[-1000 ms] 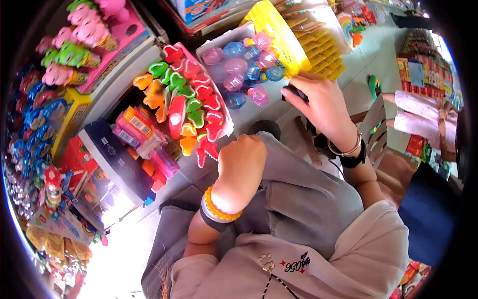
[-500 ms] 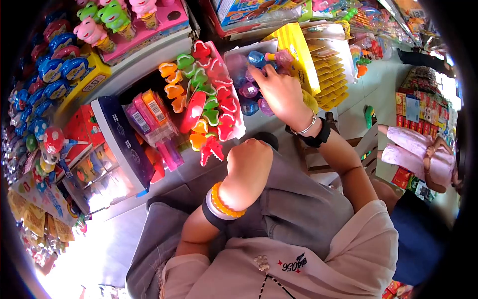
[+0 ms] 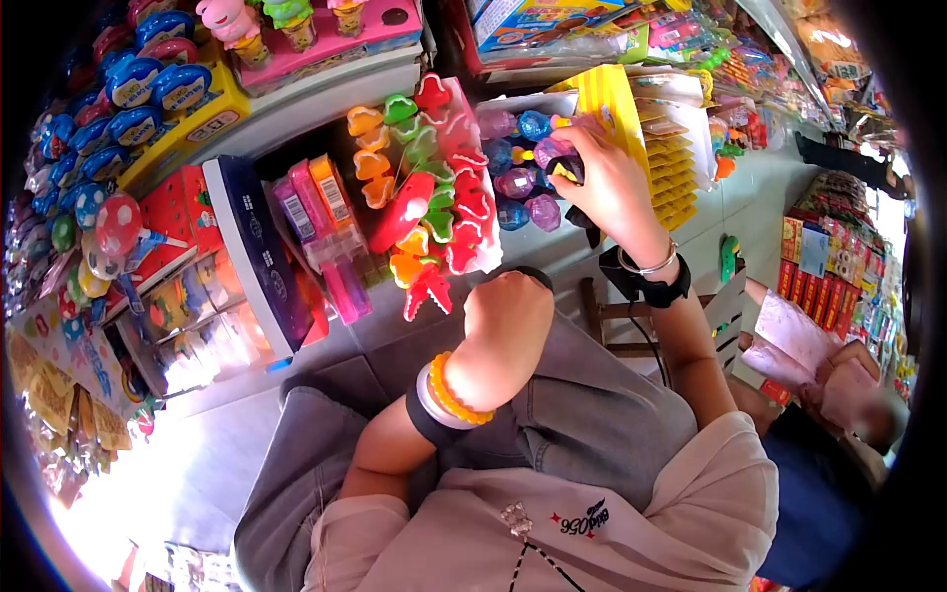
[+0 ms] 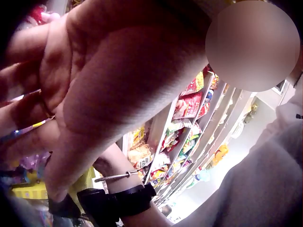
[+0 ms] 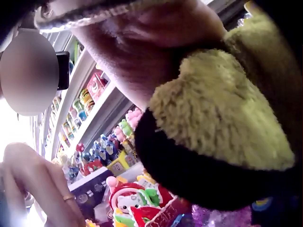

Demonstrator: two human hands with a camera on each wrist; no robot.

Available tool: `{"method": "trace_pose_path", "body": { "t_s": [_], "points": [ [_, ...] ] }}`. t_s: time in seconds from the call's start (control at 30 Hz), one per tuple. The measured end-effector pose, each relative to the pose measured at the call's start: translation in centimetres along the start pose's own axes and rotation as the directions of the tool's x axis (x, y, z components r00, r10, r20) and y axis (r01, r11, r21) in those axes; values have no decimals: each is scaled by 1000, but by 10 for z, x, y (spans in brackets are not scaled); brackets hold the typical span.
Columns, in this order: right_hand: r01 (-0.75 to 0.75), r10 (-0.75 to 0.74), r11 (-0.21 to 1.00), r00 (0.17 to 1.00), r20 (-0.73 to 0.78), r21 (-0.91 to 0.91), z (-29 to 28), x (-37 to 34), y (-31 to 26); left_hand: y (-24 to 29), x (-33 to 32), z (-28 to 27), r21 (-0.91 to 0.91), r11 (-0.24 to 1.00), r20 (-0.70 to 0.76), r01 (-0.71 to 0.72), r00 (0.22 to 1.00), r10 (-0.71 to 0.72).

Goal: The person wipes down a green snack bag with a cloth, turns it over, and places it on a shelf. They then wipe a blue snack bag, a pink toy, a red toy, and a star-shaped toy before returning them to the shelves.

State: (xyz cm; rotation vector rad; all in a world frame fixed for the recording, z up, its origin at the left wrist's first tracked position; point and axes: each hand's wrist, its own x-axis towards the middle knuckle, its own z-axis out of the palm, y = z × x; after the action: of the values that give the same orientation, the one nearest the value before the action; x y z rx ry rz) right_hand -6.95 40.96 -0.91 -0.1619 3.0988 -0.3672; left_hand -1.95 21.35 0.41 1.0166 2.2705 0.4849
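Note:
My right hand (image 3: 617,187) grips a black piece with a fuzzy yellow face (image 5: 222,113); its kind does not show. That hand is over a white box of small pink, purple and blue plastic bottles (image 3: 515,183), and the fuzzy piece overlaps several of them in the head view. My left hand (image 3: 508,321) hangs bent at the wrist above my knee, nothing in it. Its palm and loosely bent fingers (image 4: 21,75) show close up in the left wrist view. Beside it stands a pink-edged tray of red, green and orange toys (image 3: 478,178).
A yellow box (image 3: 631,123) with yellow packets borders the bottles on the right. Left lie a dark blue box (image 3: 256,252) and pink packs (image 3: 340,286). Pig and frog toys stand on a pink box (image 3: 335,49). Another person (image 3: 799,345) is at far right, near snack shelves.
My right hand moved from the yellow box's near corner in among the bottles, then drew back slightly right with the fuzzy piece. The left hand barely moved; the head view shifted.

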Motion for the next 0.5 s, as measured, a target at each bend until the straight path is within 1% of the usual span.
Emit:
{"method": "trace_pose_path", "body": {
  "t_s": [0.1,0.2,0.3,0.43,0.5],
  "points": [
    [-36,37,999,999,17,-17,-2,-1,-4,0,-1,1,-11,1000,-8,-16,1000,16],
    [-29,30,999,999,-35,27,1,-2,-1,1,-2,-1,-8,1000,-4,-9,1000,9],
    [-30,31,998,999,-20,57,0,-1,0,1,-2,-1,6,1000,-4,3,1000,-3],
    [-69,69,997,997,-16,46,-3,-1,-2,0,-3,-2,-8,1000,-13,17,1000,-17],
    [-105,105,994,994,6,35,-6,-2,-5,1,-5,-1,53,999,-94,13,996,-8]
  ]
}}
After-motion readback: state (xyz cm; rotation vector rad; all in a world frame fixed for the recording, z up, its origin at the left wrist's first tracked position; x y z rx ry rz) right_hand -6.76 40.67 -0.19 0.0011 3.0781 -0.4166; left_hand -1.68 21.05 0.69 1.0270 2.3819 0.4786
